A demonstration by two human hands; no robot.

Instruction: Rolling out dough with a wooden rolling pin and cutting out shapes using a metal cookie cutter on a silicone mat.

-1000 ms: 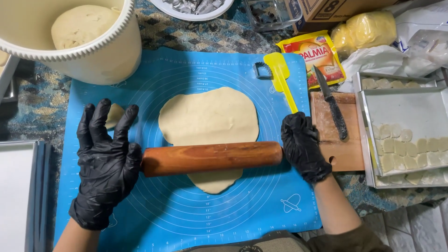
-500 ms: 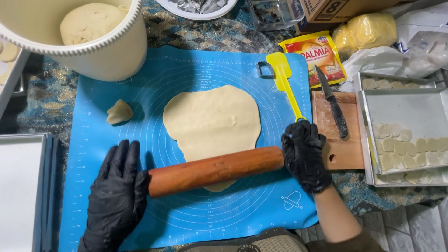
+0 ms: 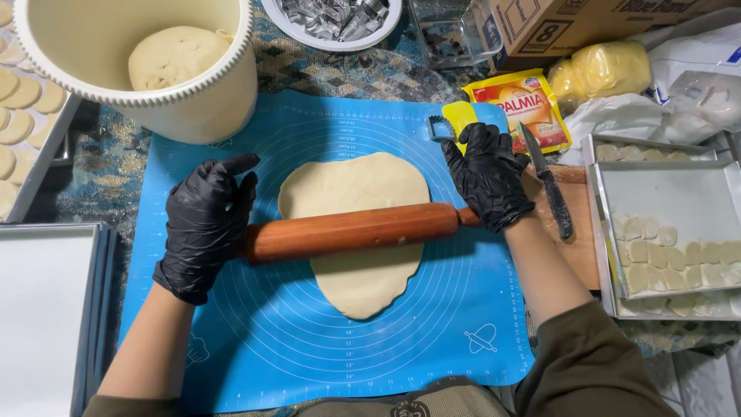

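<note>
A wooden rolling pin [image 3: 351, 230] lies across a flattened sheet of pale dough [image 3: 356, 232] on a blue silicone mat [image 3: 309, 332]. My left hand [image 3: 207, 224], in a black glove, presses flat on the pin's left end with fingers spread. My right hand [image 3: 486, 174], also gloved, rests palm down on the pin's right end. The dough shows above and below the pin.
A white tub [image 3: 139, 69] holding a dough ball stands at the back left. A metal tray [image 3: 664, 224] with cut dough pieces sits right, beside a knife [image 3: 549, 189] on a wooden board [image 3: 579, 247]. A yellow spatula [image 3: 460, 117], a yellow packet [image 3: 529, 104] and a bowl of metal cutters [image 3: 332, 19] lie behind. Trays [image 3: 46, 309] stand at left.
The rolling pin has travelled away from me, from the dough's near edge to its middle. Both hands moved forward with it. The small dough scrap left of the sheet is hidden now.
</note>
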